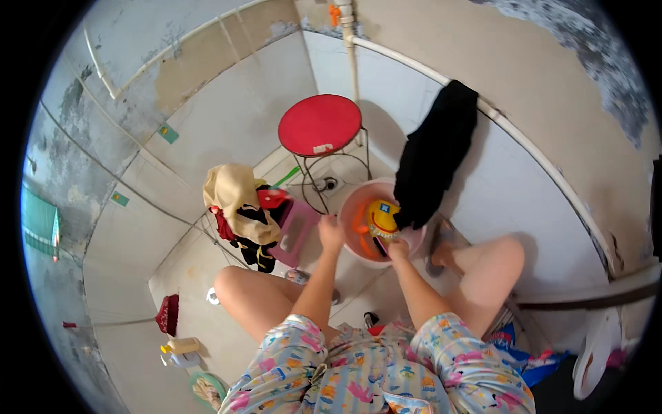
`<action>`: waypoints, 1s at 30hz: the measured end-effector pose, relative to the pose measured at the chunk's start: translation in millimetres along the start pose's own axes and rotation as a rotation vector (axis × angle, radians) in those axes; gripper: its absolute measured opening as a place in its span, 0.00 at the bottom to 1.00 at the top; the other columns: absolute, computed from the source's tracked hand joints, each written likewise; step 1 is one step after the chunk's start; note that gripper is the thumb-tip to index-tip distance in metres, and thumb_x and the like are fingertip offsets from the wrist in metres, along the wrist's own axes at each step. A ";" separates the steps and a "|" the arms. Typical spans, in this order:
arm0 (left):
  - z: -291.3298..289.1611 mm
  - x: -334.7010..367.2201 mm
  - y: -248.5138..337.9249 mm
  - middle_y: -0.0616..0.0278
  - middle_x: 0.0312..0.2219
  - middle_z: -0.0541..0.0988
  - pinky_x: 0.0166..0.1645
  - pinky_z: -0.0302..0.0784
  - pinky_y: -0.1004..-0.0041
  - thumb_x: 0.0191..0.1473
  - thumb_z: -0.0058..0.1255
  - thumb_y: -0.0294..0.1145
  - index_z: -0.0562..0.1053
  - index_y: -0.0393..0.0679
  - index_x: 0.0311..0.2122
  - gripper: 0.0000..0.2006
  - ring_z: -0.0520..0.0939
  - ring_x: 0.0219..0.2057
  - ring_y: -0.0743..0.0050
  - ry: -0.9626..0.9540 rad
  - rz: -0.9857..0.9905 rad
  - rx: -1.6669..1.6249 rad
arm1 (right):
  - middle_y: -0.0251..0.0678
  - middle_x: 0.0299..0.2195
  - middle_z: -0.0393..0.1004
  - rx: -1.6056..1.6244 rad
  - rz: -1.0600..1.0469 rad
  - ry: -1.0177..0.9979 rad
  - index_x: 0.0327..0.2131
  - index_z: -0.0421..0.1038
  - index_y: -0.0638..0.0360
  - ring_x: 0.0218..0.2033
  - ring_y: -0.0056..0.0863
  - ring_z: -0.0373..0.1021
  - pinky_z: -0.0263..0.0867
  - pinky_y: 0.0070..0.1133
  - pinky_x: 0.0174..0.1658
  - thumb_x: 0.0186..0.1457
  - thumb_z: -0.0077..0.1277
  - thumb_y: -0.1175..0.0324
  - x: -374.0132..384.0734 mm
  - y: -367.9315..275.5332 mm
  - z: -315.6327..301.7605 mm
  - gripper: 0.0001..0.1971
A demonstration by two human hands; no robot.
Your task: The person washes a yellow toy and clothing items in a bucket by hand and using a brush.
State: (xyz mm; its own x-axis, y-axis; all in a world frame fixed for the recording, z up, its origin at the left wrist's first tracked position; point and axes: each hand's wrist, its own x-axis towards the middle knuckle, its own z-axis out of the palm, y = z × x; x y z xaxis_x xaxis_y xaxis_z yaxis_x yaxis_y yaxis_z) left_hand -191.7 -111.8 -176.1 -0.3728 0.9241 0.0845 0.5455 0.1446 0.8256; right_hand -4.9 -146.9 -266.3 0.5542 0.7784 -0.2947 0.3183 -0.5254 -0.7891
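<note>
A pink round basin (347, 231) stands on the floor between my legs. Inside it show a yellow item (381, 215) with a blue square and a pale frilled edge, something orange (360, 222) and a small dark piece; what they are I cannot tell. My left hand (331, 232) is closed just outside the basin's left rim, and anything in it is hidden. Over the near side of the basin, close to the yellow item, my right hand (398, 250) has its fingers curled around something I cannot make out.
Black cloth (441, 148) hangs from the wall pipe down to the basin. Beyond stands a red round stool (321, 124). Cream and dark clothes (234, 193) lie heaped on a pink plastic stool (296, 234) at left. Bottles (183, 346) stand at lower left.
</note>
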 end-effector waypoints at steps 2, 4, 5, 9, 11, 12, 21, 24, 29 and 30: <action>27.0 -8.2 -4.5 0.46 0.39 0.70 0.48 0.64 0.63 0.41 0.51 0.32 0.67 0.38 0.41 0.18 0.70 0.43 0.50 -0.014 -0.073 -0.016 | 0.45 0.29 0.74 -0.013 0.061 -0.037 0.27 0.73 0.59 0.35 0.37 0.71 0.65 0.28 0.40 0.44 0.49 0.66 32.6 30.5 -2.2 0.08; 39.9 -1.6 5.8 0.46 0.39 0.70 0.48 0.64 0.63 0.42 0.50 0.31 0.67 0.38 0.41 0.18 0.70 0.43 0.51 -0.032 -0.129 -0.045 | 0.43 0.30 0.74 -0.136 0.018 0.023 0.28 0.73 0.58 0.35 0.36 0.71 0.65 0.27 0.40 0.45 0.49 0.65 69.3 55.6 0.8 0.08; 24.9 5.8 -12.5 0.46 0.39 0.70 0.48 0.64 0.64 0.42 0.49 0.31 0.67 0.38 0.41 0.18 0.70 0.44 0.51 0.017 -0.195 -0.037 | 0.42 0.30 0.74 -0.129 0.019 -0.033 0.28 0.73 0.57 0.35 0.36 0.71 0.65 0.27 0.40 0.46 0.48 0.65 54.2 45.0 13.7 0.08; 5.2 25.4 -39.7 0.48 0.38 0.72 0.47 0.65 0.64 0.41 0.48 0.29 0.67 0.38 0.41 0.17 0.73 0.40 0.53 0.142 -0.264 -0.039 | 0.42 0.34 0.73 -0.151 0.053 -0.224 0.32 0.72 0.56 0.38 0.37 0.69 0.64 0.28 0.41 0.48 0.46 0.64 33.7 19.8 27.8 0.09; 12.9 29.0 -29.9 0.49 0.36 0.73 0.46 0.66 0.64 0.41 0.48 0.29 0.67 0.38 0.41 0.17 0.74 0.38 0.54 0.063 -0.325 -0.028 | 0.43 0.36 0.73 -0.182 0.076 -0.248 0.35 0.71 0.56 0.39 0.37 0.69 0.64 0.28 0.41 0.48 0.46 0.65 40.5 26.0 26.1 0.11; 19.9 28.8 -25.3 0.50 0.35 0.74 0.46 0.67 0.64 0.41 0.48 0.29 0.67 0.38 0.40 0.18 0.75 0.36 0.55 -0.014 -0.377 -0.014 | 0.42 0.36 0.72 -0.172 0.113 -0.302 0.36 0.70 0.56 0.40 0.36 0.68 0.63 0.26 0.42 0.47 0.48 0.67 44.3 34.1 25.3 0.11; 92.4 -28.4 -120.5 0.51 0.24 0.74 0.31 0.74 0.66 0.48 0.44 0.30 0.63 0.36 0.39 0.13 0.78 0.27 0.61 -0.291 -0.502 -0.072 | 0.49 0.41 0.69 -0.527 -0.106 -0.719 0.42 0.68 0.61 0.44 0.44 0.65 0.61 0.30 0.47 0.49 0.45 0.66 30.9 93.6 74.9 0.17; 94.0 -58.3 -127.2 0.55 0.21 0.71 0.14 0.70 0.73 0.51 0.41 0.29 0.62 0.35 0.36 0.09 0.75 0.17 0.66 -0.316 -0.740 -0.389 | 0.54 0.39 0.69 -0.700 -0.179 -0.827 0.38 0.70 0.63 0.43 0.48 0.66 0.62 0.31 0.46 0.47 0.45 0.64 29.2 57.1 71.3 0.16; 112.8 -122.0 -94.0 0.56 0.24 0.70 0.17 0.73 0.73 0.51 0.45 0.29 0.61 0.34 0.36 0.11 0.75 0.18 0.68 -0.237 -0.843 -0.410 | 0.47 0.47 0.62 -0.696 -0.376 -0.132 0.48 0.60 0.53 0.51 0.45 0.56 0.57 0.34 0.50 0.45 0.47 0.66 85.0 44.5 44.5 0.23; 120.3 -133.4 -87.6 0.56 0.25 0.70 0.19 0.73 0.73 0.51 0.47 0.30 0.60 0.34 0.36 0.12 0.75 0.19 0.68 -0.231 -0.891 -0.405 | 0.47 0.47 0.62 -0.706 -0.369 -0.120 0.48 0.60 0.53 0.51 0.45 0.56 0.57 0.34 0.50 0.45 0.47 0.66 97.1 50.2 42.5 0.23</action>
State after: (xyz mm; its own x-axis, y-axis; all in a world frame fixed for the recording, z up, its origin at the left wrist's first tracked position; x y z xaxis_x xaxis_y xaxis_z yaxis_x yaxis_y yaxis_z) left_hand -99.5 -205.2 -326.8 -0.3424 0.5898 -0.7314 -0.1737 0.7253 0.6662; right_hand 32.3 -83.1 -357.4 0.2444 0.9548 -0.1689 0.8982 -0.2886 -0.3317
